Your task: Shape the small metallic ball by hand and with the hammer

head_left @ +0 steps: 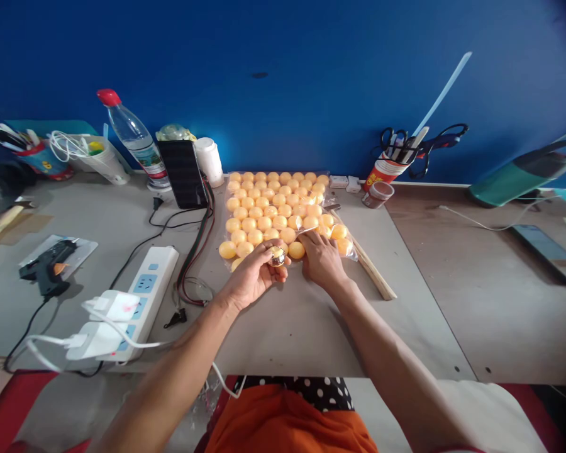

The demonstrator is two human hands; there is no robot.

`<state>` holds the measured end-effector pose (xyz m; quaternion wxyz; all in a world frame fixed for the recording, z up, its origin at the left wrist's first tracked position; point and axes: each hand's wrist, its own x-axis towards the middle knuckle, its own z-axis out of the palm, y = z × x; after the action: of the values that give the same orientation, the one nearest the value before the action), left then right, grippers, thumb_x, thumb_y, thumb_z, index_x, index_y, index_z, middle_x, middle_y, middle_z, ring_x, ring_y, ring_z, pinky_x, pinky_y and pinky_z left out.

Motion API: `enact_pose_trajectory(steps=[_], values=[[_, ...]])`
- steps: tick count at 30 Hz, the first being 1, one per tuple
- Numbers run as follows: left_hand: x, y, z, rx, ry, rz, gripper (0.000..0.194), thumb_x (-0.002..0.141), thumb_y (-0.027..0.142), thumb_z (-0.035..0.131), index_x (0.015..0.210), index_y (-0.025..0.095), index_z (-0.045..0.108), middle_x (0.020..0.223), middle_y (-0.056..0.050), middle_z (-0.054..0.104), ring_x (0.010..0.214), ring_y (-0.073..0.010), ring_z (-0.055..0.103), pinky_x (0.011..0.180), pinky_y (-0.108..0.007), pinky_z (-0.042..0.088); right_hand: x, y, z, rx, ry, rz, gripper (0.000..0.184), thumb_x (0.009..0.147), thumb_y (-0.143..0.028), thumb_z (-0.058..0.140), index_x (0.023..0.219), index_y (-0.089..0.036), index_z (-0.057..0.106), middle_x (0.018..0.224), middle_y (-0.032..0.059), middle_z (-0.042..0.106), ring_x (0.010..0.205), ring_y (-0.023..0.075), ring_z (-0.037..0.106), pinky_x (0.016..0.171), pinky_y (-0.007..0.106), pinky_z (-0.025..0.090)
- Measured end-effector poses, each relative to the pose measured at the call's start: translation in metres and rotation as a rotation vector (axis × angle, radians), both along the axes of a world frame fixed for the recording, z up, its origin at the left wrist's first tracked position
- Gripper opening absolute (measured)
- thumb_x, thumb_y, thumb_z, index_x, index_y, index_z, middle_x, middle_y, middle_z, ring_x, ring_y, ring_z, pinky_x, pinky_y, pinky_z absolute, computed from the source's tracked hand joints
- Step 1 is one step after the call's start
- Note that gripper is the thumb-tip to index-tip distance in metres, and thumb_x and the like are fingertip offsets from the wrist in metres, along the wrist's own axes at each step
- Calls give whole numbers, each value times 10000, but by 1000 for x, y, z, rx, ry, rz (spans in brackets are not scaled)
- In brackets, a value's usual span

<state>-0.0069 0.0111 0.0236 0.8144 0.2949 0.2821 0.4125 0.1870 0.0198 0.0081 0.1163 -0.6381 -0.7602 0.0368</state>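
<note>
Clear bag [353, 255] full of yellow balls [264, 223] lies flat on the table [292, 327]. Left hand [255, 274] at the bag's near edge, fingers pinching a small ball [277, 257], dark and shiny below, pale yellow on top. Right hand [323, 259] on the bag's near right part, fingers bent over the balls; can't tell if it grips one. Wooden stick [372, 272] runs along the bag's right side. Right of the bag, farther back: red cup [382, 173] with scissors, small jar [377, 195] just beside it. Left of the bag: power strip [159, 267], glue gun [51, 267] beyond. Behind-left of the bag: upright phone [183, 174], red-capped bottle [139, 141].
</note>
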Motion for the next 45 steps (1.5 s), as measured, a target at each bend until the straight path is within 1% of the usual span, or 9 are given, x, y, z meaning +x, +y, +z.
enact_pose_trajectory(steps=[10, 16, 23, 27, 31, 35, 39, 42, 45], values=[[0, 1, -3, -33, -58, 1, 360, 779, 250, 703, 1109, 158, 590, 900, -82, 703, 724, -145, 678, 681, -266, 540, -1, 3, -8, 51, 20, -112, 352, 855, -115, 470, 1151, -141, 658, 1032, 148, 704, 987, 277, 618, 870, 369, 374], [0, 0, 0, -42, -46, -18, 406, 729, 170, 712, 1117, 162, 591, 924, -66, 703, 819, -167, 712, 793, -298, 559, 0, 5, -13, 62, 19, -133, 258, 849, -141, 481, 1019, -143, 674, 966, 138, 713, 906, 267, 635, 830, 359, 391], [-3, 0, -2, 8, -9, -61, 466, 766, 285, 779, 1176, 175, 585, 991, -84, 710, 826, -182, 721, 769, -305, 568, 5, 5, -10, 96, 43, -144, 217, 848, -144, 460, 916, -146, 666, 896, 133, 720, 783, 234, 625, 777, 344, 398], [-4, 0, -2, 0, 21, -56, 501, 728, 301, 823, 1160, 179, 602, 955, -67, 706, 794, -170, 713, 732, -284, 565, 8, 1, -4, 177, 305, -167, 255, 911, -205, 426, 896, -163, 678, 938, 115, 749, 841, 232, 665, 832, 350, 437], [-3, 0, -3, -3, 57, -72, 488, 737, 284, 820, 1165, 174, 611, 983, -74, 707, 787, -162, 709, 729, -281, 561, 9, -10, 7, 204, 606, -139, 170, 846, -240, 527, 853, -207, 693, 878, 55, 761, 823, 216, 677, 841, 356, 476], [-3, 0, -5, -15, 100, -71, 498, 740, 272, 825, 1182, 181, 616, 1002, -79, 715, 784, -165, 713, 745, -292, 557, 6, -18, 17, 36, 970, -161, 120, 783, -302, 619, 813, -205, 682, 798, 31, 728, 745, 191, 647, 738, 339, 502], [-2, -1, -7, -3, 111, -71, 480, 745, 270, 823, 1174, 182, 626, 999, -82, 715, 795, -175, 711, 755, -315, 554, 1, -20, 17, -111, 1355, -115, 134, 763, -316, 686, 825, -197, 682, 752, 10, 688, 669, 144, 599, 692, 317, 502], [-3, -1, -7, 6, 118, -62, 482, 740, 276, 829, 1170, 184, 632, 965, -71, 714, 801, -185, 714, 759, -325, 551, -2, -21, 12, -189, 1530, -60, 183, 743, -288, 726, 905, -205, 710, 803, 11, 708, 676, 135, 604, 723, 331, 514], [-3, -1, -5, 13, 122, -69, 500, 733, 291, 837, 1176, 183, 629, 966, -74, 718, 801, -188, 715, 770, -332, 545, -5, -23, 12, -267, 1585, -21, 163, 747, -288, 731, 891, -213, 728, 780, 7, 708, 669, 138, 605, 741, 345, 514]])
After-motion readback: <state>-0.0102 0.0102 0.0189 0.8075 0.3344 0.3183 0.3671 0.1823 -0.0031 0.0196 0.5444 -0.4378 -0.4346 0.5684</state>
